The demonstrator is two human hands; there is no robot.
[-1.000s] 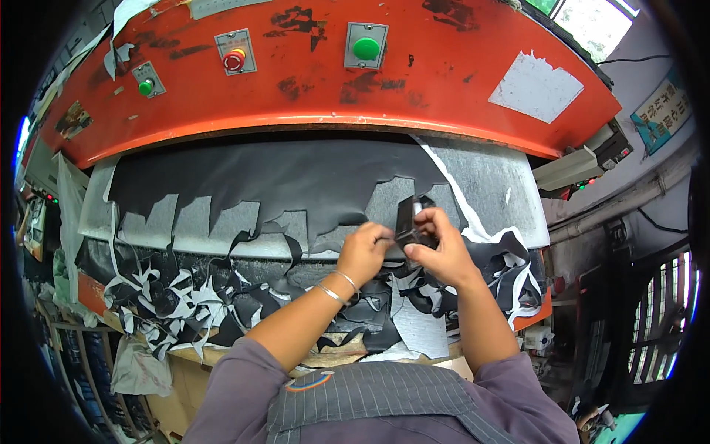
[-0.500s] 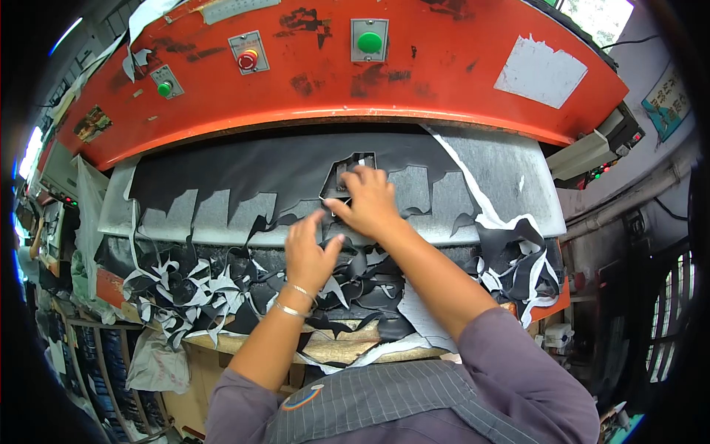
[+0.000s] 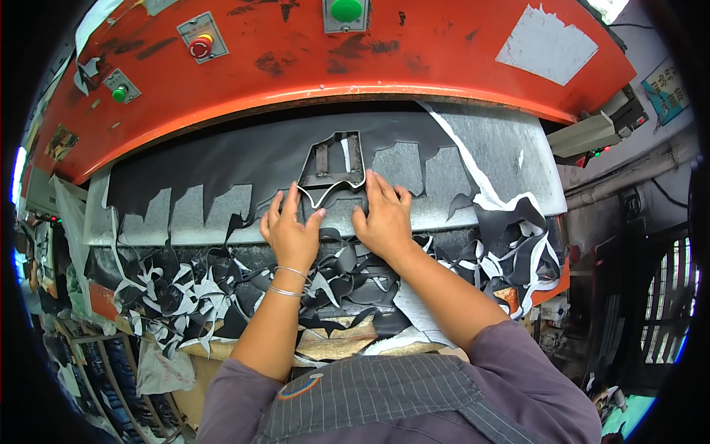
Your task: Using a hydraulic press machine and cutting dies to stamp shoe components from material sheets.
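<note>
Offcuts: dark and white scraps are lying heaped along the near edge, from eight round to four o'clock of the die, suggesting much cutting is already done.
Left hand: the left hand is resting at seven o'clock of the die, fingers spread, tips touching its near left edge; it is not clenching anything.
Right hand: the right hand is resting at about five o'clock, fingers extended, tips touching the near right corner, likewise released.
Die: the metal cutting die is lying on the dark sheet, its wavy side facing six o'clock; whether the sheet beneath is cut, I cannot tell.
Gaps: stepped gaps are baring the grey bed at eight to nine and at three o'clock; several pieces are apparently out.
Uncut part: unbroken sheet is spreading from nine to one o'clock, seemingly leaving room for more.
Beam: the red beam is standing beyond, at twelve o'clock.
</note>
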